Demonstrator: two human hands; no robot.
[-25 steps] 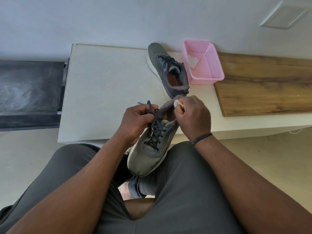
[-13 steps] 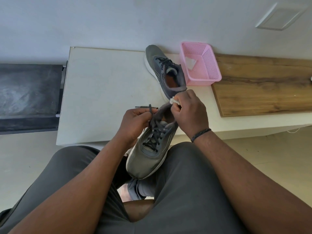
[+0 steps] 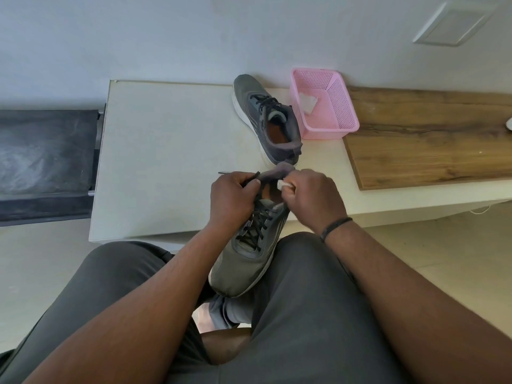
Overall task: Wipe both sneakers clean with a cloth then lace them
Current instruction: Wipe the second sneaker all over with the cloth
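Lacing looks to be the step in hand: the left hand (image 3: 231,196) pinches the lace (image 3: 250,179) of the sneaker (image 3: 249,245) propped on the lap, while the right hand (image 3: 311,195), just beside it, grips the collar and a cloth (image 3: 283,184); next, I'd guess, pull the lace taut and tie. The other sneaker (image 3: 270,120) sits beyond both hands on the table

Grey mesh-fabric sneaker (image 3: 249,261); pink perforated plastic basket (image 3: 336,106); matt grained wood board (image 3: 429,139).

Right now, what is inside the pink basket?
Inside the pink basket lies one white folded cloth or tissue, against its left inner wall. The rest of the floor that shows is bare. The near wall covers a strip of the floor, so that part cannot be seen.
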